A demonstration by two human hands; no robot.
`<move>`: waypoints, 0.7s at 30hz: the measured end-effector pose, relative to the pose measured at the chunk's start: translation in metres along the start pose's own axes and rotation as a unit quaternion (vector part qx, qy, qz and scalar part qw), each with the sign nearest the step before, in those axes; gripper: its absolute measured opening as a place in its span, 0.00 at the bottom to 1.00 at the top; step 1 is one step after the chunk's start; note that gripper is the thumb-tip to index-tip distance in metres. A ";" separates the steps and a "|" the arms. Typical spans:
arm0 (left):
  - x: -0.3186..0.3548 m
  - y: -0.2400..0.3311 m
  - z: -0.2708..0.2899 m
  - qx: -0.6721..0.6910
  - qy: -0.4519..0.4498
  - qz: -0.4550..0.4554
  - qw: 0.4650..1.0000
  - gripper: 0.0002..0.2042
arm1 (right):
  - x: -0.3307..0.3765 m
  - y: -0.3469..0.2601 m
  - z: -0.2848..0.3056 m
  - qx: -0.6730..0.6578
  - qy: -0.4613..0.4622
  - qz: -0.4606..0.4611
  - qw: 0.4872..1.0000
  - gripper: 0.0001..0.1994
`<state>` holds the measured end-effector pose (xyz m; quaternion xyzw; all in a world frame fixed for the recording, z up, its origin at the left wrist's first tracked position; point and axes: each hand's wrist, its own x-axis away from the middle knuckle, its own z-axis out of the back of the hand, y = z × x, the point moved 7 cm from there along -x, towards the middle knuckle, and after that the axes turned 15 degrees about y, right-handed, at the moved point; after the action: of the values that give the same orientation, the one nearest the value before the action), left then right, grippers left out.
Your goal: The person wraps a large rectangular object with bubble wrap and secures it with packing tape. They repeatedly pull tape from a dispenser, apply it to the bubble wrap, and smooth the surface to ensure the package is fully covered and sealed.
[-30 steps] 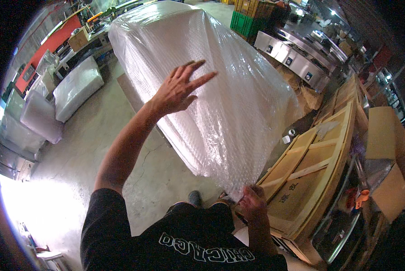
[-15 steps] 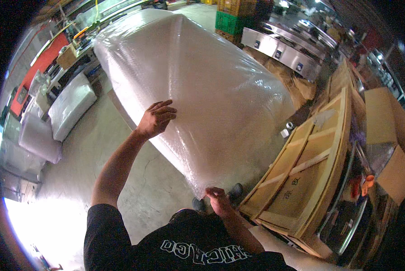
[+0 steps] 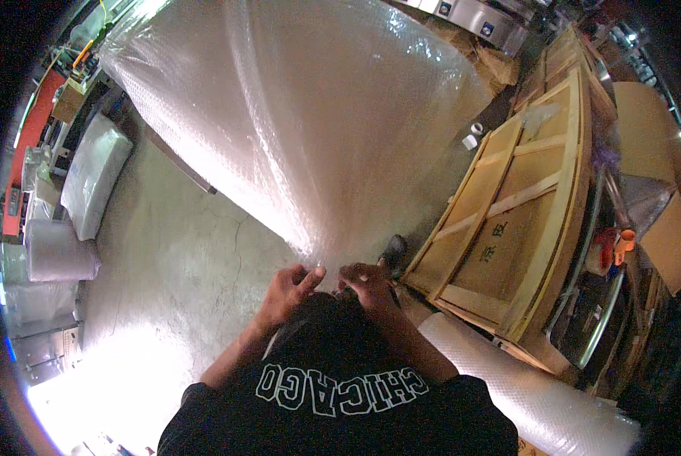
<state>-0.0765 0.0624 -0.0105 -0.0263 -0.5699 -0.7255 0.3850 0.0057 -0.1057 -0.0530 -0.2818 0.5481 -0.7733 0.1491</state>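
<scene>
A wide clear bubble wrap sheet (image 3: 340, 114) stretches in front of me and narrows to a gathered near end at my waist. My left hand (image 3: 291, 295) is closed on the left side of that end, thumb pointing inward. Just to its right, my right hand (image 3: 365, 283) pinches the other side, fingers bent. A small gap separates the two hands. Long creases run from the gathered end up across the sheet. Whatever lies under the far part of the wrap cannot be made out.
A wooden crate panel (image 3: 508, 205) leans at the right, beside an opened cardboard box (image 3: 652, 137). Behind me on the right lies a bubble wrap roll (image 3: 530, 387). Wrapped packages (image 3: 97, 178) stand along the left. Small white rolls (image 3: 473, 137) sit near the crate on the concrete floor (image 3: 173, 243).
My left hand has come down from the middle of the sheet to the near end, beside my right hand. The wrap's near end is lifted closer to me, and my view has tilted down.
</scene>
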 end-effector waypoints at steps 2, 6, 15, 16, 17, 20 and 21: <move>0.008 0.003 -0.013 0.053 0.004 0.033 0.998 0.19 | 0.003 0.012 -0.002 -0.120 0.041 -0.019 0.992 0.14; -0.002 -0.005 -0.024 0.102 0.078 -0.051 0.990 0.10 | 0.001 0.038 -0.008 -0.265 0.054 -0.045 0.962 0.14; 0.007 0.014 -0.007 -0.009 0.148 -0.184 0.972 0.04 | 0.002 0.034 -0.006 -0.240 0.055 -0.155 0.957 0.15; 0.007 0.013 -0.006 -0.012 0.150 -0.195 0.969 0.04 | 0.004 0.040 -0.008 -0.220 0.041 -0.160 0.961 0.14; 0.008 0.012 -0.004 -0.014 0.152 -0.206 0.966 0.03 | 0.006 0.045 -0.010 -0.209 0.041 -0.142 0.967 0.13; 0.004 0.014 0.000 -0.071 0.157 -0.307 0.936 0.02 | 0.004 0.062 -0.015 -0.151 0.059 -0.067 0.984 0.12; 0.003 0.015 0.001 -0.101 0.160 -0.352 0.917 0.02 | -0.001 0.063 -0.016 -0.124 0.072 -0.028 0.989 0.12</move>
<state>-0.0700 0.0612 0.0033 0.2533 -0.3972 -0.8622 0.1862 -0.0078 -0.1150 -0.1161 -0.2572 0.6406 -0.7217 0.0515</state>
